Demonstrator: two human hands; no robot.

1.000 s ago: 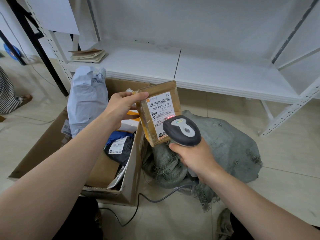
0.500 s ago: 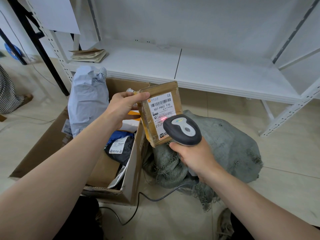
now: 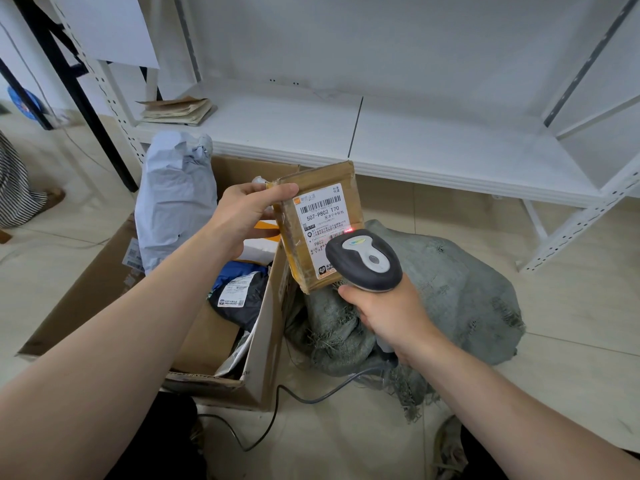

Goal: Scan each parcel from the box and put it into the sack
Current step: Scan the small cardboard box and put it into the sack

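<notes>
- Cable: dark, laid loose on the floor tiles nearest the viewer and run up beneath the right wrist.
- Right hand: fingers are wrapped round the handle of the scanner. The scanner's head is aimed away and a little left, at the parcel just beyond it.
- Left hand: the parcel is pinched at its upper left corner. The thumb is laid over the top edge and the other fingers are mostly hidden behind.
- Parcel: flat brown cardboard, held in the air between the two hands. Its long axis is near upright, with the lower end swung slightly toward the right hand.
- Label: white, turned to face the scanner. A red spot of light is seen at its right edge, below the barcode. The scan is judged to be in hand, not confirmed.
- Box: open cardboard, set on the floor under the left forearm. A dark bag with a label lies inside, below the left hand. A pale bag stands upright to the left of that hand. More scanning is judged to be left.
- Sack: grey woven, slumped on the floor beyond the right hand and against the box's right wall. Its crumpled edge lies beneath the parcel's lower end; how far the mouth is open cannot be told.
- Relation for the coming move: the sack lies down and to the right of the left hand, which carries the parcel, so a short lowering is judged enough. The scanner sits close in front and would need to be drawn aside.
- Shelf: white metal, farthest, beyond both hands. A stack of paper rests at its left end.
</notes>
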